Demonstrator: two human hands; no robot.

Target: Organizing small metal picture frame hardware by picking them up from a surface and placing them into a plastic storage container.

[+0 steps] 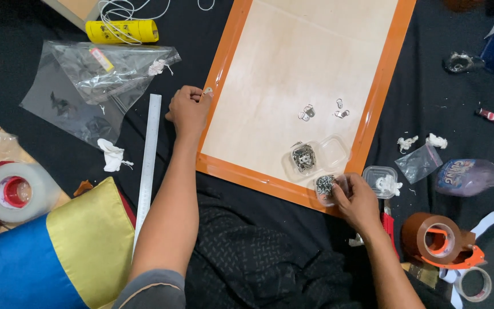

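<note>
A large orange-framed board with a pale wooden back lies face down on black cloth. My left hand pinches a small metal hanger clip against the frame's left edge. My right hand rests at the frame's bottom edge, with its fingers in a small clear container of tiny screws. A second clear open box with metal bits sits just above it on the board. Three loose metal clips lie on the wood.
A steel ruler lies left of the frame, beside clear plastic bags and a yellow tube. Tape dispensers sit at far left and lower right. A yellow-blue cushion and a plastic bottle lie nearby.
</note>
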